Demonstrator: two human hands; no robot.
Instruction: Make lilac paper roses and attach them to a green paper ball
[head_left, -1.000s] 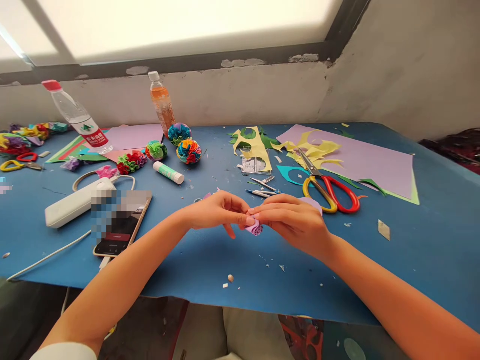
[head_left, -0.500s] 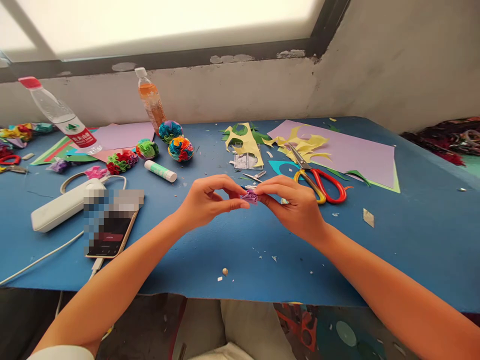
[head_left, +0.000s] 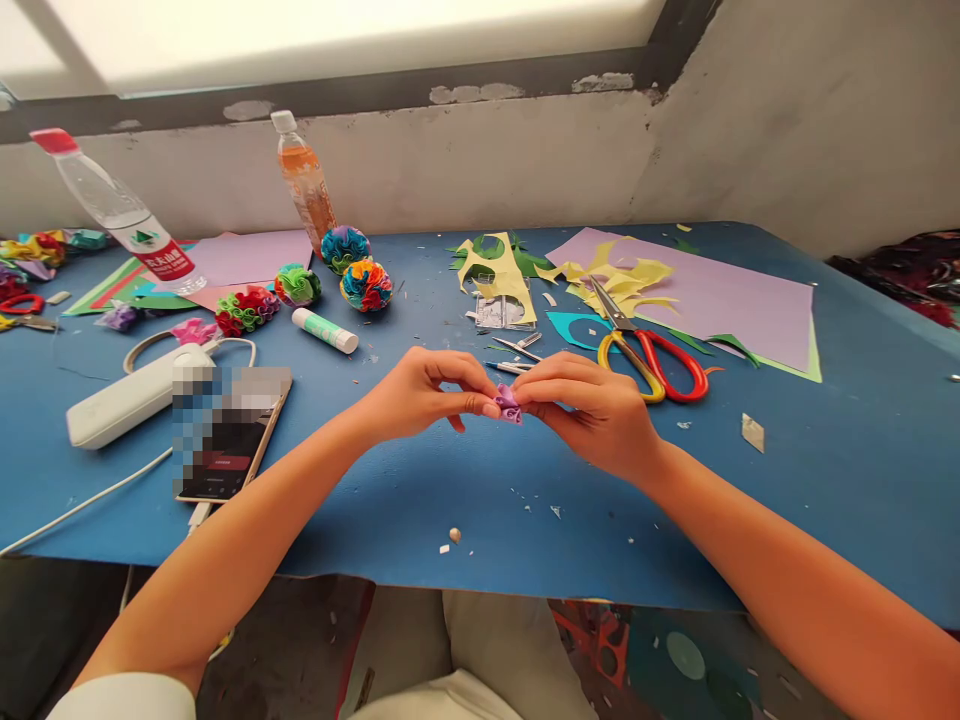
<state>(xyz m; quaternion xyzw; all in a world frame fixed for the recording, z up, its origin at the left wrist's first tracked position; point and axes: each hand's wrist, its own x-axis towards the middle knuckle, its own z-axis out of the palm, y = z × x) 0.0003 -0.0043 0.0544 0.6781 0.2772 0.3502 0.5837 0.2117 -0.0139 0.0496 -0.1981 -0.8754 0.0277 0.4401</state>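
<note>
Between my two hands, above the blue table, is a small folded piece of purple paper (head_left: 509, 404) with ruffled pleats. My left hand (head_left: 427, 393) pinches its left side between thumb and fingertips. On the right side, my right hand (head_left: 589, 408) grips it the same way, its fingers bent over the top. The fingertips cover part of the paper. Just behind the hands lie slim metal tools (head_left: 519, 347), whose kind I cannot make out. Scissors (head_left: 651, 352) with one yellow and one red handle rest beyond my right hand.
Cut yellow paper (head_left: 504, 282) and a purple sheet (head_left: 742, 290) lie at the back. Pleated paper balls (head_left: 366, 286), a glue stick (head_left: 325, 331), an orange drink bottle (head_left: 306, 185) and a water bottle (head_left: 142, 235) stand or lie left. A phone (head_left: 236, 440) and white power bank (head_left: 131, 398) are nearer.
The purple paper has turned between my fingertips and shows more of its folds. Both hands stay closed on it. The view has shifted slightly.
</note>
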